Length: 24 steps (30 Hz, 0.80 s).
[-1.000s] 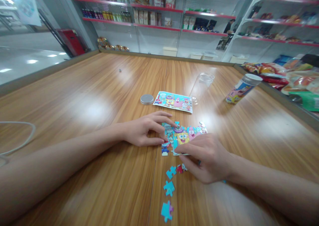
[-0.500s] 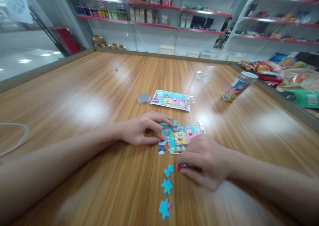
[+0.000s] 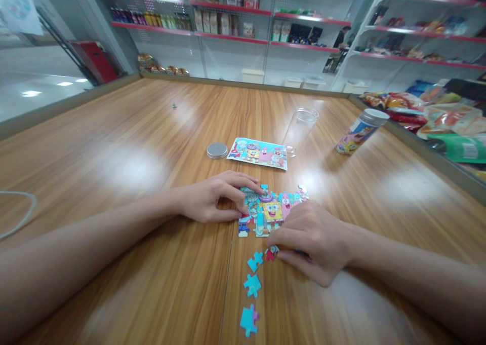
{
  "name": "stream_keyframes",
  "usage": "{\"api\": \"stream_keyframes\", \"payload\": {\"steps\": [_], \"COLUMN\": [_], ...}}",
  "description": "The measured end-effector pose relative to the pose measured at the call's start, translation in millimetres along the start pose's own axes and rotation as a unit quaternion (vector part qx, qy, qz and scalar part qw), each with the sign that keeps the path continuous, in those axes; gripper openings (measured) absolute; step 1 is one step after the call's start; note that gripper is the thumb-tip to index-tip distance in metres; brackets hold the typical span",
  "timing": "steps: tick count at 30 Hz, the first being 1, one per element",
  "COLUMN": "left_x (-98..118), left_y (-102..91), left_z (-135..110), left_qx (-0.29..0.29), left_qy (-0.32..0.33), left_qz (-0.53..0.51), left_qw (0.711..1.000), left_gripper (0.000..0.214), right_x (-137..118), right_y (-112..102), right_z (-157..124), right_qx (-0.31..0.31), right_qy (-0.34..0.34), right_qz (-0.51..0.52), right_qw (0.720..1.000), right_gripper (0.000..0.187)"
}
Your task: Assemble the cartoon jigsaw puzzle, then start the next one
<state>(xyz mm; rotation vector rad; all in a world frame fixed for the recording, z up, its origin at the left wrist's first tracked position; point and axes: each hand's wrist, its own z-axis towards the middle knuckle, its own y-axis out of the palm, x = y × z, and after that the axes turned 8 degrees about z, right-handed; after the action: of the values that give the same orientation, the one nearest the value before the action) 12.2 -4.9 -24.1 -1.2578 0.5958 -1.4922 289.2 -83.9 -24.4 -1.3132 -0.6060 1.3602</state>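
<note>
A partly joined jigsaw puzzle (image 3: 272, 212) with cartoon figures lies on the wooden table. My left hand (image 3: 216, 195) rests at its left side, fingers apart, index fingertip on the upper part and thumb by the left edge. Just below the puzzle, my right hand (image 3: 309, 238) has its thumb and index finger closed about a red puzzle piece (image 3: 271, 254); the palm hides part of the puzzle's lower right. Three loose blue pieces run down toward me: an upper piece (image 3: 255, 261), a middle piece (image 3: 252, 285) and a lower piece (image 3: 249, 320).
Beyond the puzzle lie a picture card (image 3: 258, 153) and a round metal lid (image 3: 217, 150). A clear plastic tube (image 3: 301, 127) and a printed canister (image 3: 359, 132) are farther right. Snack packages (image 3: 410, 109) crowd the right edge. A white cable (image 3: 32, 208) curves at far left.
More of the red piece shows between my right thumb and index finger, as the thumb has shifted slightly. My left hand stays on the puzzle. The view has moved a little.
</note>
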Motion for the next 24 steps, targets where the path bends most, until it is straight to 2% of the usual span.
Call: {"api": "stream_keyframes", "payload": {"steps": [7, 11, 15, 24], "left_x": [-1.1, -0.4, 1.0, -0.2], "left_y": [0.1, 0.8, 1.0, 1.0], "left_z": [-0.6, -0.9, -0.1, -1.1], "left_qx": [0.001, 0.008, 0.014, 0.002], "left_qy": [-0.003, -0.004, -0.004, -0.005], "left_qz": [-0.004, -0.003, -0.003, 0.004], "left_qw": [1.000, 1.000, 1.000, 1.000], "left_gripper": [0.008, 0.008, 0.007, 0.009], "right_x": [-6.2, -6.0, -3.1, 0.5], "right_y": [-3.9, -3.2, 1.0, 5.3], "right_z": [3.0, 3.4, 1.9, 2.9], "right_qx": [-0.051, -0.054, -0.012, 0.065], "right_qy": [0.048, 0.057, 0.063, 0.147], "right_qz": [-0.018, -0.015, -0.039, -0.114], "right_qw": [0.997, 0.997, 0.997, 0.980], "right_gripper": [0.006, 0.005, 0.010, 0.028]}}
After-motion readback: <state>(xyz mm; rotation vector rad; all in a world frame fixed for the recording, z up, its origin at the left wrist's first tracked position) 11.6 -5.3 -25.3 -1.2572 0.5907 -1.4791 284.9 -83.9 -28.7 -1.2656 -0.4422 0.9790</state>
